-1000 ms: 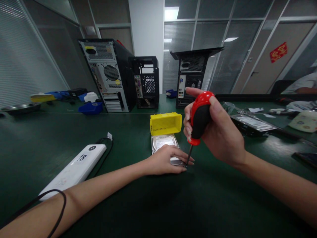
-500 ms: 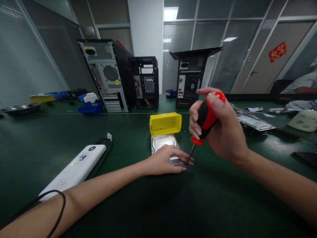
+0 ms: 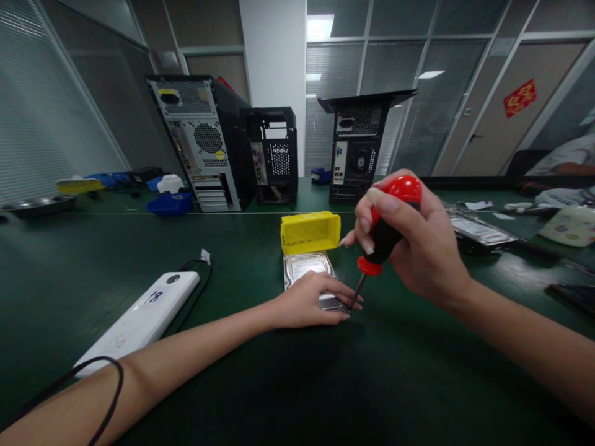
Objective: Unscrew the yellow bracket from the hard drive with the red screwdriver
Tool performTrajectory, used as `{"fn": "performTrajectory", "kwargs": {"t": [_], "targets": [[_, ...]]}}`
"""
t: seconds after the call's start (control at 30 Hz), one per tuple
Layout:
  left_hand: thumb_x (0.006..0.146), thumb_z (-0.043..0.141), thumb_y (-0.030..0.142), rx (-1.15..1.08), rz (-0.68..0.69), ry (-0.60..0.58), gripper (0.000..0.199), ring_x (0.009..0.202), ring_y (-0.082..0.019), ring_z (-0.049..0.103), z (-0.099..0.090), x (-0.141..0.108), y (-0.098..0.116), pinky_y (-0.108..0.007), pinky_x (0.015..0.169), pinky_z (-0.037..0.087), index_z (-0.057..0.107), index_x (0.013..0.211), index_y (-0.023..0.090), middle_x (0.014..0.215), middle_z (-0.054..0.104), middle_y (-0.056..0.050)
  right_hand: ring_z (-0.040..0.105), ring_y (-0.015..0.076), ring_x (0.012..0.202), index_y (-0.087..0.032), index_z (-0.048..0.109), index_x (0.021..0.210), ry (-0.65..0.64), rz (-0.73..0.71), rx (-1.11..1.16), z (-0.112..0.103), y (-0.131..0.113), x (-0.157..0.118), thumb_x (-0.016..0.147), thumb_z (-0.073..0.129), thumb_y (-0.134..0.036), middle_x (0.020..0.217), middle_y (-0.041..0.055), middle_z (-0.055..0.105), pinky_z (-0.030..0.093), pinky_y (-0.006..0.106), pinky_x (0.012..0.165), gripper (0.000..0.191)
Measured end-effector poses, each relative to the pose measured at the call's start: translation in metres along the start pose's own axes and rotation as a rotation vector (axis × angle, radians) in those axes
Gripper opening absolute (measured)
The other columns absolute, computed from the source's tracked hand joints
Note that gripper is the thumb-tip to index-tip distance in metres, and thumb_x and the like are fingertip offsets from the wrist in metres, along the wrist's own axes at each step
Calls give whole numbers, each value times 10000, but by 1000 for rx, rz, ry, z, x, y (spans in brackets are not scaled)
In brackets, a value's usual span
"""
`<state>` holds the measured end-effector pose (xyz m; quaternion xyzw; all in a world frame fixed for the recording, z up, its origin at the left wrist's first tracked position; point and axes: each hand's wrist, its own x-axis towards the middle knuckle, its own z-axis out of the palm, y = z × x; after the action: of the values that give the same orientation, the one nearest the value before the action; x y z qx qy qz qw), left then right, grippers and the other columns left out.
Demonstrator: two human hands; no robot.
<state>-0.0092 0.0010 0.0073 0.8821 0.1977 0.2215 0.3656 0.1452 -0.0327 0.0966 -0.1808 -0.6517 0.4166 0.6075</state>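
A: Hands status?

B: Our right hand point(image 3: 418, 248) is wrapped tight around the screwdriver point(image 3: 385, 226), red and black handle up, shaft tilted down-left. The tip sits at the near right corner of the hard drive point(image 3: 307, 267).

A: And the left?

B: Our left hand point(image 3: 309, 300) lies flat, palm down on the drive's near end, fingers spread toward the tip, gripping nothing. The drive is flat on the green counter point(image 3: 260, 384), roughly centre.

A: Around it?

B: Yellow bin point(image 3: 310, 231) touching the drive's far end. White power bank point(image 3: 139, 319) with a black cable to our left. Three PC towers point(image 3: 204, 139) farther back, another drive point(image 3: 481, 230) to the right.
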Motion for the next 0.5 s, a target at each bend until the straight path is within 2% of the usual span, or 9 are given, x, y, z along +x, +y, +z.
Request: {"fn": "performTrajectory", "kwargs": {"t": [0.07, 0.13, 0.27, 0.37, 0.5], "targets": [[784, 663, 153, 4, 5, 6, 240, 976, -172, 659, 1, 0, -1, -303, 913, 464, 672, 1024, 153, 1071, 708, -66, 449, 72, 442, -229, 449, 882, 6, -4, 46, 1, 0, 0, 827, 612, -296, 613, -75, 499, 488, 248, 494, 184], [782, 666, 152, -10, 15, 11, 238, 984, -170, 658, 1, 0, -3, -300, 919, 464, 671, 1020, 150, 1071, 708, -66, 448, 81, 460, -240, 479, 931, -9, 16, 89, 1, 0, 0, 855, 548, -339, 646, -54, 496, 462, 240, 468, 142], [781, 666, 144, -35, 34, 7, 226, 980, -164, 659, 1, 0, -3, -290, 911, 468, 668, 1007, 134, 1074, 706, -76, 514, 104, 574, -228, 567, 1026, -75, 86, 86, -2, -2, 1, 893, 427, -363, 802, 0, 513, 489, 265, 535, 235], [781, 667, 144, 0, 25, 5, 220, 973, -165, 658, 0, 0, -2, -299, 919, 457, 671, 1000, 131, 1060, 711, -77, 551, 114, 613, -207, 583, 950, -72, 63, 4, -6, -2, 3, 887, 477, -367, 781, -4, 527, 515, 271, 568, 202], [784, 669, 161, 32, 16, 3, 241, 967, -168, 655, -1, 0, -1, -307, 910, 449, 671, 1025, 148, 1069, 709, -69, 561, 97, 522, -204, 493, 823, -6, -3, -62, -7, -1, 3, 821, 613, -329, 717, -34, 568, 505, 253, 514, 173]]}}
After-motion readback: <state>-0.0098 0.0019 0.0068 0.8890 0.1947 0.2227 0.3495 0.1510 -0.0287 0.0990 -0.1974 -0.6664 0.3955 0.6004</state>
